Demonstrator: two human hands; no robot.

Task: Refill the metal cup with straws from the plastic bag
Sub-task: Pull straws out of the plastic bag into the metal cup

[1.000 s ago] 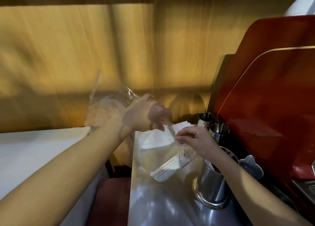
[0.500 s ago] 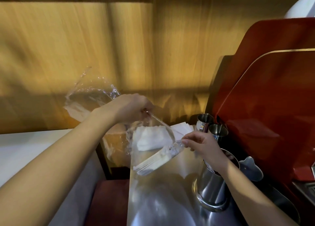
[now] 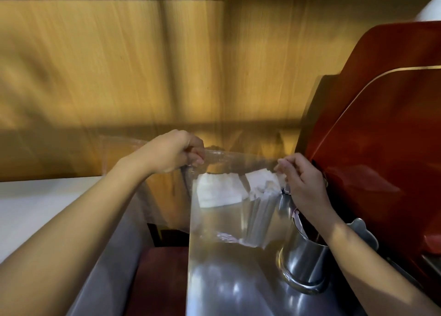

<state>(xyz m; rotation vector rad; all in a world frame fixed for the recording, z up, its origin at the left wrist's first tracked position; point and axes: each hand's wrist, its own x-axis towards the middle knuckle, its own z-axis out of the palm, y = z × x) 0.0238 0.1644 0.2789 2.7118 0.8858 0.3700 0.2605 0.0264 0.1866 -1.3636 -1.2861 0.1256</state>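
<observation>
a wood-grain wall (image 3: 143,65) fills the background, with a red machine (image 3: 381,148) at the right and a shiny steel surface (image 3: 238,280) below it.

head view: both hands are raised above the surface and hold the plastic bag (image 3: 229,196) stretched between them by its top edge. the left hand (image 3: 174,152) is closed in a fist on the left end of that edge; the right hand (image 3: 300,177) pinches the right end between thumb and fingers. the bag hangs down in front of some white napkins (image 3: 214,191), and a bundle of straws (image 3: 259,220) lies inside, sunk toward the lower right corner, just beside the metal cup (image 3: 307,260). the cup stands on the surface under the right forearm, its mouth partly hidden.

by my judgement the bag is thin, limp and slippery, so it gives no support; the straws look light and loose and would slide or scatter if the bag tips. the safest hold seems to be around the bundle's middle, through the film or inside the opening, keeping the straws parallel for the cup.

no brand, label or writing is readable; the picture is blurred in places.
</observation>
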